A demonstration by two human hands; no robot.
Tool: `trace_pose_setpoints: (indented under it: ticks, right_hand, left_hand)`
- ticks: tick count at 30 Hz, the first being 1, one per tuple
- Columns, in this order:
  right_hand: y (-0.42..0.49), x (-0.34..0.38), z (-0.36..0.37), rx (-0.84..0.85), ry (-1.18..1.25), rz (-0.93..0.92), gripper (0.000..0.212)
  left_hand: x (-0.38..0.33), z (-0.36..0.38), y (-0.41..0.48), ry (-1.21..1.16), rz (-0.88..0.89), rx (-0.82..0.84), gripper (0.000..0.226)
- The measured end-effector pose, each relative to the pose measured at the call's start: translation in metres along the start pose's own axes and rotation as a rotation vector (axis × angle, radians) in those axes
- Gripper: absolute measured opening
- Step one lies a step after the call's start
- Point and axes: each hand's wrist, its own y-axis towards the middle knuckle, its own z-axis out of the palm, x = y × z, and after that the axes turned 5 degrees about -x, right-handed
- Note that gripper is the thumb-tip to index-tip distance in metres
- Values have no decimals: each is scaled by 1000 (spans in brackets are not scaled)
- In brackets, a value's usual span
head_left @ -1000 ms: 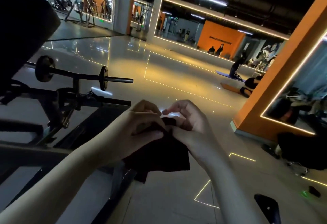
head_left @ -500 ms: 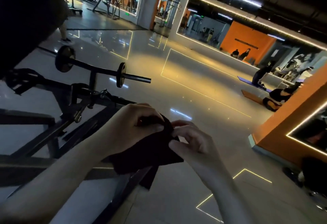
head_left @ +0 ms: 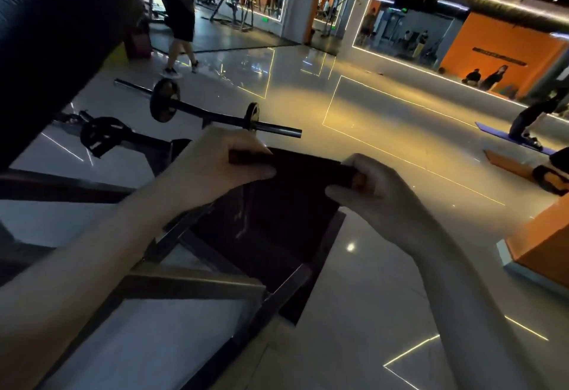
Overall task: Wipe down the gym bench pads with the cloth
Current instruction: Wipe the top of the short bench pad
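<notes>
The pad (head_left: 52, 38) loomed far left. The left hand (head_left: 212, 167) pinched one top corner of the cloth (head_left: 277, 220), which hung spread in the air, seemingly light and limp. The right hand (head_left: 381, 192) pinched the other corner. Bunched in one palm, it would likely wipe better.

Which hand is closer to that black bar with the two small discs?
Left. The left hand is just below the bar in the picture; the right hand is farther right and lower, away from it.

Head camera looks forward and down, close over both forearms.
</notes>
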Motion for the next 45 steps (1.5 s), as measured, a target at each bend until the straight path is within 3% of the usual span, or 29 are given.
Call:
trace_pose_setpoints:
  ticks: [6,11,13,17,20,22,26,28,30,31,33,35,37,41,43,45]
  right_hand:
    - [35,9,-21,31,-14,-247,28]
    - [67,-4,-22,185,79,-243,27]
    - [75,-3,-32,224,146,-261,37]
    - [86,2,-44,236,381,-266,40]
    - [92,1,-44,274,651,-190,45]
    - [95,1,-42,257,803,-66,49]
    - [105,-13,-35,211,853,219,47]
    - [111,-23,-35,252,855,321,41]
    - [111,-30,-35,338,892,383,34]
    - [111,-34,-35,361,928,426,40]
    - [114,-42,-34,409,920,453,76]
    - [120,-42,-34,434,823,376,101]
    - [128,-33,-36,349,821,172,92]
    - [129,-4,-53,155,875,-465,79]
    - [130,4,-52,93,837,-583,66]
    - [137,4,-42,53,810,-532,45]
  left_hand:
    - [-19,-19,16,61,-40,-111,11]
    - [-22,-11,28,59,-107,-140,12]
    - [-26,-9,29,-66,-98,-154,17]
    - [-34,6,35,-714,-247,-212,27]
    - [-27,25,37,-1071,-421,-60,50]
    - [-22,39,34,-1230,-437,101,50]
    - [-13,65,29,-1216,-379,150,58]
    - [-19,71,26,-1221,-430,66,60]
    - [-23,72,26,-1140,-562,-97,44]
    - [-24,71,27,-1069,-637,-198,34]
    - [-29,68,29,-911,-755,-345,18]
    - [-39,62,34,-751,-749,-410,10]
    - [-50,52,43,-629,-606,-470,22]
    - [-80,27,56,-516,-159,-570,56]
    - [-89,18,55,-457,-30,-552,61]
    - [-91,12,52,-376,-13,-529,59]
